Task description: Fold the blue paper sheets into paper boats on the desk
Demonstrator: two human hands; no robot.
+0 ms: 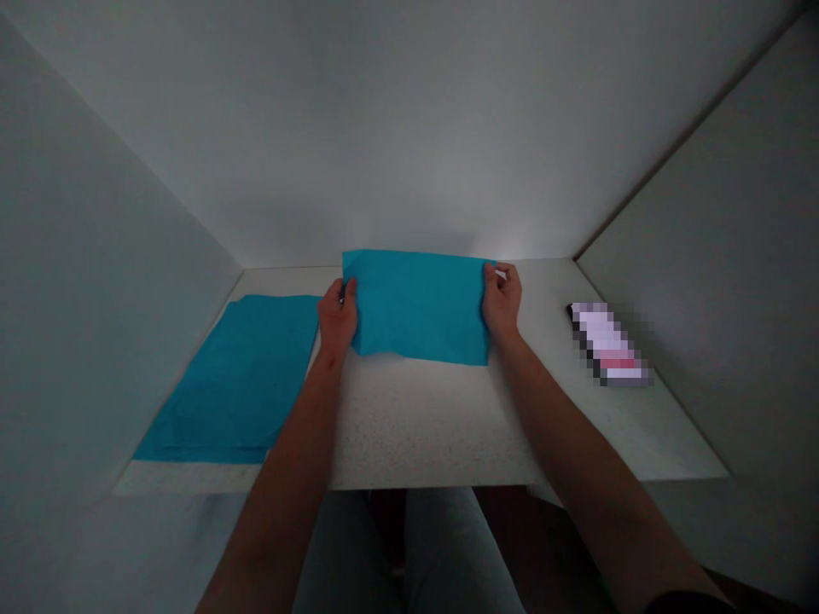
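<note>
A turquoise sheet of paper is held up over the far middle of the white table, folded or doubled into a rectangle. My left hand pinches its left edge, thumb on the front. My right hand grips its right edge near the top corner. Both hands are closed on the sheet. A stack of flat turquoise sheets lies on the table to the left of my left forearm.
White walls close in the table on the left, back and right. A blurred-out pink and white object lies on the table at the right. My legs show under the table's front edge.
</note>
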